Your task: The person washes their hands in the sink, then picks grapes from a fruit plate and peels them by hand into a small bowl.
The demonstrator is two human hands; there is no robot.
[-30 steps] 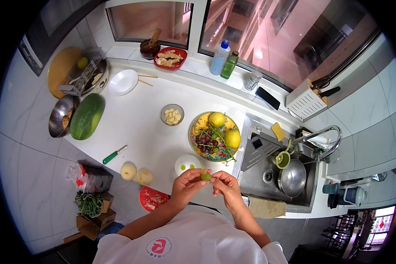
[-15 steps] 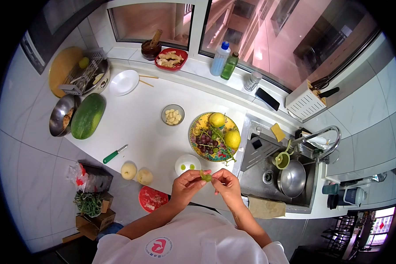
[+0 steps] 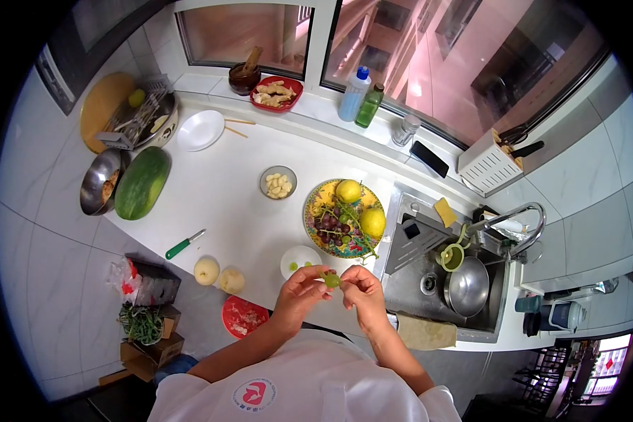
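A green grape [image 3: 332,280] is pinched between the fingertips of my left hand [image 3: 297,295], partly peeled as far as I can make out. Close against its right side, the fingers of my right hand [image 3: 364,294] are pressed together; whatever they hold is too small to name. Just beyond my left hand stands a small white bowl [image 3: 285,269] with pale green grapes in it. Past my right hand lies a patterned yellow plate [image 3: 315,199] bearing dark grapes [image 3: 329,226], a few green ones and two yellow lemons [image 3: 373,222].
A bowl of garlic cloves [image 3: 278,184] sits mid-counter. To the left are a green-handled knife [image 3: 178,248], two pale round fruits [image 3: 206,271] and a large green melon [image 3: 142,184]. The sink [image 3: 415,292] is at right, with a metal basin [image 3: 469,287] inside.
My right fingers have drawn slightly away from the grape, which shows more clearly in my left fingers. The view has shifted slightly; the counter items stay put.
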